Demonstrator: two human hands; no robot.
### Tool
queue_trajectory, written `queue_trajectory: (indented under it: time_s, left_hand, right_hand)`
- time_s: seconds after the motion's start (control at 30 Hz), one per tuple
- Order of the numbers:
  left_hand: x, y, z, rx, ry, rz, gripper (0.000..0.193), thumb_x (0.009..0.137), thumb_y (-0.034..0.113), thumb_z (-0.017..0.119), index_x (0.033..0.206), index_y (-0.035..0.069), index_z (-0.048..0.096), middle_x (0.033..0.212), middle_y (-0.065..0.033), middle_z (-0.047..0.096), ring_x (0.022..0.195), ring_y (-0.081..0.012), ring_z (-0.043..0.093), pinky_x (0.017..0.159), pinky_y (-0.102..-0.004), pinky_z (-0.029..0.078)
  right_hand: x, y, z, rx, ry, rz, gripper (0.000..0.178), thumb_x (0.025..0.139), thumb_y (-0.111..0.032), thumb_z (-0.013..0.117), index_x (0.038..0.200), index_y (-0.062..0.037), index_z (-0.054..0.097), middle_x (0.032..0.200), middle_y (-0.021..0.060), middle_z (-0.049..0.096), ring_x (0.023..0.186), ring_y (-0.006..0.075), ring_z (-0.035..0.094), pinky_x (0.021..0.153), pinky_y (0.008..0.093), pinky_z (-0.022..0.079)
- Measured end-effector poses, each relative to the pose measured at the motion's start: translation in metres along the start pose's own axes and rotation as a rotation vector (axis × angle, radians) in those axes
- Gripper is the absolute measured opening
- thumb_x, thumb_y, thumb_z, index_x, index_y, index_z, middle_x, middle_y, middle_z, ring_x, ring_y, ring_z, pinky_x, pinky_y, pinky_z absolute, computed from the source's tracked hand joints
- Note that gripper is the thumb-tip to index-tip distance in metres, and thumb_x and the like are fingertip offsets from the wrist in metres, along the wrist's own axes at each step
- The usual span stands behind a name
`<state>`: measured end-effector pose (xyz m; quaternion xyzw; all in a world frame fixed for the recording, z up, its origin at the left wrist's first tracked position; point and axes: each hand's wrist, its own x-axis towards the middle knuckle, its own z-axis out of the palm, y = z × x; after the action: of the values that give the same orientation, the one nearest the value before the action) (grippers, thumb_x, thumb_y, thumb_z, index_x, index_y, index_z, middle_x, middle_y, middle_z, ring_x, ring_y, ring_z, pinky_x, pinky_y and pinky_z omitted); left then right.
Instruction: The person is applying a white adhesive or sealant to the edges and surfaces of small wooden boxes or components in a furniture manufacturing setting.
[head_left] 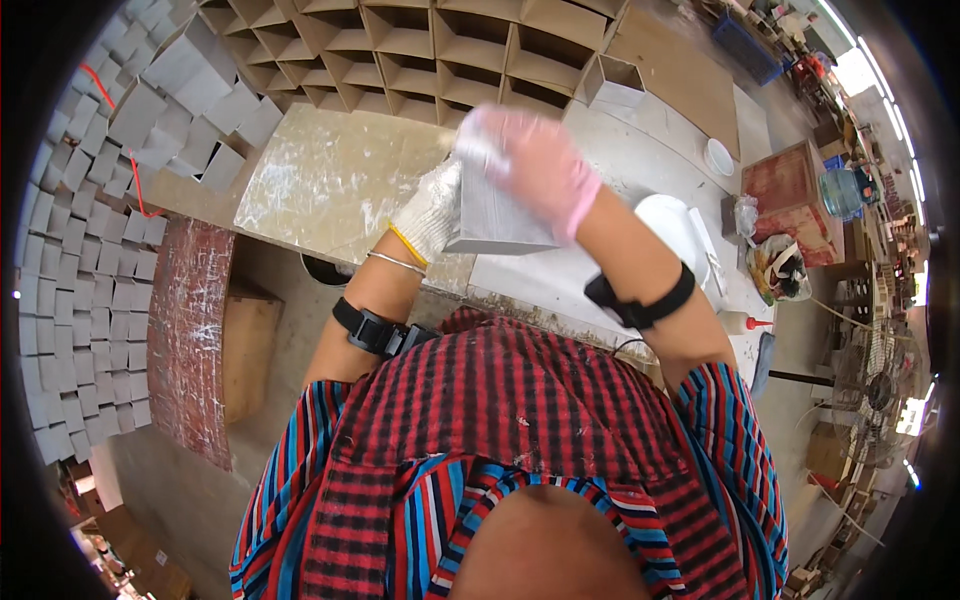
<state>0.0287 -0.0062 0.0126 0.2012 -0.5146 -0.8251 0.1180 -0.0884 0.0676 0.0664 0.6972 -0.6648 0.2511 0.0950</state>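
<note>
In front of me a grey-white cardboard box [500,215] stands over the worktable, one flat side facing me. My left hand [435,215], in a white knitted glove with a yellow cuff, grips the box at its left side; its fingertips are partly hidden. Across the top and right of the box reaches my right hand [545,165], in a pink glove and smeared by motion. Something whitish shows at its fingers, too blurred to name. The right fingers cannot be made out clearly.
Beyond the worktable [330,165] rises a cardboard rack of compartments [400,70]. Grey boxes [90,290] are stacked at the left. To the right are a white round dish [670,225], a red-tipped squeeze bottle [742,322], a small tub [718,157] and a blue water jug [842,190].
</note>
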Motion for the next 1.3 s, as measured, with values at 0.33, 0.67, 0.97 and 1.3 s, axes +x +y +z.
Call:
queue_trajectory:
  time_s: [0.33, 0.67, 0.97, 1.3]
  left_hand:
    - [0.028, -0.042, -0.050, 0.057, -0.196, 0.331, 0.038, 0.088, 0.033, 0.040, 0.113, 0.005, 0.047, 0.107, -0.0089, 0.054, 0.094, -0.0197, 0.054, 0.081, -0.0332, 0.046]
    - [-0.002, 0.001, -0.016, -0.563, 0.136, 0.026, 0.039, 0.089, 0.031, 0.035, 0.113, 0.003, 0.048, 0.109, -0.0102, 0.054, 0.095, -0.0224, 0.054, 0.083, -0.0344, 0.045]
    - [-0.002, -0.012, -0.018, -0.643, 0.084, 0.064, 0.039, 0.089, 0.030, 0.034, 0.114, 0.003, 0.048, 0.110, -0.0114, 0.053, 0.096, -0.0243, 0.054, 0.083, -0.0357, 0.044]
    - [-0.003, -0.019, -0.015, -0.630, 0.104, 0.036, 0.039, 0.089, 0.031, 0.034, 0.113, 0.003, 0.048, 0.109, -0.0117, 0.053, 0.096, -0.0243, 0.054, 0.082, -0.0357, 0.045]
  right_hand:
    - [-0.036, -0.026, 0.013, 0.099, 0.048, -0.222, 0.015, 0.077, -0.012, 0.056, 0.092, -0.0079, 0.055, 0.087, 0.0071, 0.059, 0.082, 0.0250, 0.057, 0.073, 0.0301, 0.046]
    - [-0.056, 0.016, -0.043, 1.586, 0.042, 0.748, 0.030, 0.086, -0.032, 0.047, 0.102, -0.0066, 0.050, 0.083, 0.0030, 0.052, 0.067, 0.0114, 0.049, 0.059, 0.0235, 0.043]
    - [-0.095, 0.040, -0.011, 1.642, 0.421, 0.807, 0.027, 0.085, -0.020, 0.051, 0.107, -0.0052, 0.046, 0.088, 0.0043, 0.053, 0.070, 0.0101, 0.050, 0.059, 0.0193, 0.042]
    - [-0.099, 0.041, -0.040, 1.298, 0.279, 1.043, 0.022, 0.083, -0.025, 0.054, 0.097, -0.0082, 0.053, 0.076, -0.0026, 0.053, 0.062, 0.0057, 0.048, 0.050, 0.0187, 0.039]
